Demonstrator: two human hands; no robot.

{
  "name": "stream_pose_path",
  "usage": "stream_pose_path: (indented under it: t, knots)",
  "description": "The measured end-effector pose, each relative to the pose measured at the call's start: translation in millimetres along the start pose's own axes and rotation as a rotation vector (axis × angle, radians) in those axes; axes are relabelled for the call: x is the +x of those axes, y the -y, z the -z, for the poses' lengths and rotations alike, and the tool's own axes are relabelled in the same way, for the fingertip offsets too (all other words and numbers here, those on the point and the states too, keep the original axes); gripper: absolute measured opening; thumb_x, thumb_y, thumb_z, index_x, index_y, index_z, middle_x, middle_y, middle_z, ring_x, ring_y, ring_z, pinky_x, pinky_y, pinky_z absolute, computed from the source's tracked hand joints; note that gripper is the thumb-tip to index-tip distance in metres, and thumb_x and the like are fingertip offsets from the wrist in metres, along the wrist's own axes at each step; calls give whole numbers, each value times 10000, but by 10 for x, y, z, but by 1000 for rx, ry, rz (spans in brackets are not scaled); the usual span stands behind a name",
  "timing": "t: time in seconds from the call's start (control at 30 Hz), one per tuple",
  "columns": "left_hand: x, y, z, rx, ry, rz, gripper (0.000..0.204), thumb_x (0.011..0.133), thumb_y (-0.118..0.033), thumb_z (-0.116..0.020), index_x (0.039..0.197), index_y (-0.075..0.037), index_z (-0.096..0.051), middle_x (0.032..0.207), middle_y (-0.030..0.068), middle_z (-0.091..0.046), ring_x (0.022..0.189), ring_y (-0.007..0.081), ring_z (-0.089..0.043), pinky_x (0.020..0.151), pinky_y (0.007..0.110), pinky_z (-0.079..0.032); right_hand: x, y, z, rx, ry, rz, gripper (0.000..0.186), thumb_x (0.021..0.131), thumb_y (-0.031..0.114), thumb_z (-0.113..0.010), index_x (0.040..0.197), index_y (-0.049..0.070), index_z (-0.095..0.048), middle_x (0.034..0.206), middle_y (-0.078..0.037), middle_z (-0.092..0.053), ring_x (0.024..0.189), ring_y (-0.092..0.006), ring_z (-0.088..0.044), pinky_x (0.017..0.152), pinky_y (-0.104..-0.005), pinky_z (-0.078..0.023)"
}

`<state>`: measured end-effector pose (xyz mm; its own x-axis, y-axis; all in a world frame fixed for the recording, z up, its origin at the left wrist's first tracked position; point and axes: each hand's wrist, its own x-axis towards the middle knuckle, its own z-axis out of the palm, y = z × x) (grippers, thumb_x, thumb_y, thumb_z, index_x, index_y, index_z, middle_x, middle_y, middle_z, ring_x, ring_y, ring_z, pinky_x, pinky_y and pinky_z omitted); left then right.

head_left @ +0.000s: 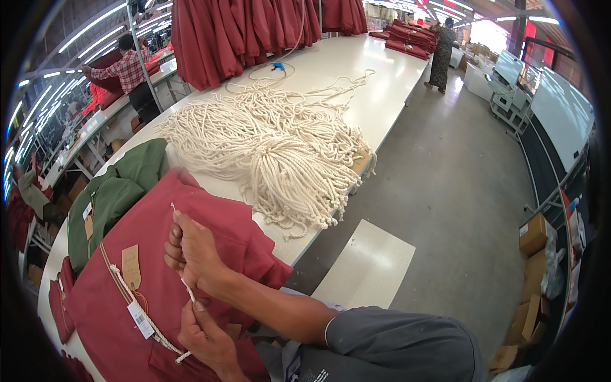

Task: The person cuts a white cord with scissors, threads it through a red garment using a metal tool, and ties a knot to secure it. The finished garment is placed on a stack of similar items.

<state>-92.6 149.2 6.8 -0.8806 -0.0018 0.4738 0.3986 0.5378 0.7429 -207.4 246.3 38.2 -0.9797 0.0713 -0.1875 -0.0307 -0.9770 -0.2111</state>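
My right hand (191, 251) is closed round a thin metal tool (172, 206) with a small loop at its tip, above a dark red garment (127, 223). A short length of white cord (189, 291) runs below it to my left hand (203, 334), which pinches it. Beside my hands, a white cord lies on the garment with a brown card tag (131, 267) and a white tag (140, 318). A folded green garment (121, 184) lies to the left. A large pile of cream rope cords (273, 172) spreads over the table just beyond.
Red garments (235, 38) hang over the white table (369, 76); folded red stacks (407, 41) lie farther back. A person (127, 76) works at the left table; another (441, 57) stands in the right aisle. A board (363, 261) and cardboard boxes (528, 267) are at the right.
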Motion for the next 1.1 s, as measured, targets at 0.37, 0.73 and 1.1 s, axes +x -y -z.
stream_pose_path:
  t: [0.37,0.73,1.1]
  knots:
    - [-31,-246,571,-272,-216,181,294,1082,-241,-541,986,2,-675,678,-16,-536,564,56,-462,456,195,-365,-132,463,-10,-297,309,51,401,1088,310,-475,739,112,-476,576,-14,-416,436,-150,-419,417,-293,-348]
    - [-178,-104,437,-388,-27,170,200,981,-205,-739,950,-37,-635,712,-49,-514,591,32,-420,511,199,-312,-682,-162,30,-148,388,-123,358,1121,386,-446,909,109,-525,678,33,-392,576,-76,-415,549,-239,-394]
    - [-189,25,353,-418,-76,295,194,981,-172,-731,1009,20,-717,697,-26,-591,568,34,-459,500,190,-338,-681,-134,162,-258,397,37,352,1118,372,-462,893,110,-535,702,43,-453,588,-58,-443,565,-231,-412]
